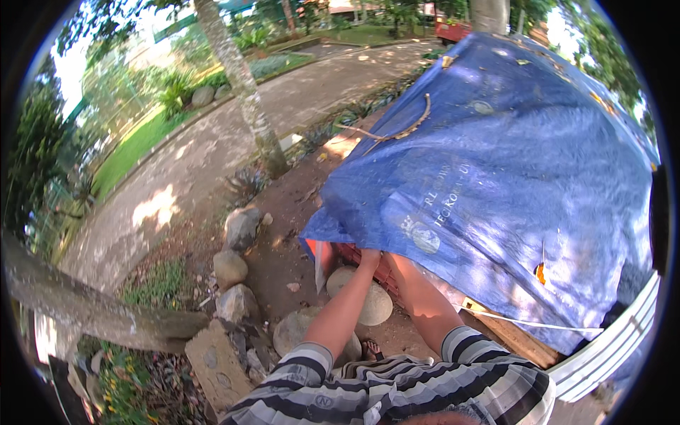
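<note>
Dappled sunlight falls on a curved paved path (234, 134) at far left, edged by grass. A palm trunk (244, 92) rises beside bare brown earth (283, 241), with rounded stones (237, 265) near left.

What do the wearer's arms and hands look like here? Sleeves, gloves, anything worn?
Short sleeves with grey, black and white horizontal stripes, ending above the elbows; both forearms bare. No gloves, watch or bands visible. Left hand shows only partly at the blue tarp edge; the right hand is hidden under it.

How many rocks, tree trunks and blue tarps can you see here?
Rounded rocks by the dirt patch: 6, such as one and another under the arms
Tree trunks: 2, one upright, one leaning
Blue tarp: 1
Total: 9
</note>
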`<action>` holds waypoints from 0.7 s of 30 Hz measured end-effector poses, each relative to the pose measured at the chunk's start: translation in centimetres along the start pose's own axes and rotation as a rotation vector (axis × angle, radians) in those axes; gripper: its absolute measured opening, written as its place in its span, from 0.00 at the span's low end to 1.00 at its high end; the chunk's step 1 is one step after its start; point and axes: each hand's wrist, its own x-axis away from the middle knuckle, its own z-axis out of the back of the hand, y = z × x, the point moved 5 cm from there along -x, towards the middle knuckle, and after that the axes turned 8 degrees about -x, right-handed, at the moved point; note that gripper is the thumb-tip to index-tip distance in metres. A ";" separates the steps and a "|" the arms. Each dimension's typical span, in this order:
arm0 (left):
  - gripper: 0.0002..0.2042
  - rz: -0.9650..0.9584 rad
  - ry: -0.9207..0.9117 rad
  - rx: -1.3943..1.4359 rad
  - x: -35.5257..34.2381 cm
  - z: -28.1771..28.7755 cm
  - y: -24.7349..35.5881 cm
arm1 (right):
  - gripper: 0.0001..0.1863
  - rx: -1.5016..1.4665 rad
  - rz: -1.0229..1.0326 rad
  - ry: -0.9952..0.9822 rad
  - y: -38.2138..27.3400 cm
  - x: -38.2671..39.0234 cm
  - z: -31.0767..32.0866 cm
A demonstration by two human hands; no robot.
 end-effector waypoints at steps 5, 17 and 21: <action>0.20 -0.059 0.039 -0.092 1.7 -0.9 0.1 | 0.18 0.003 0.030 -0.039 1.2 1.1 1.2; 0.23 -0.009 0.018 -0.126 0.7 -3.4 0.2 | 0.18 0.009 0.019 -0.140 1.6 2.2 1.0; 0.21 0.021 0.051 -0.201 0.6 -3.6 -0.6 | 0.18 -0.001 0.031 -0.147 1.7 2.5 1.8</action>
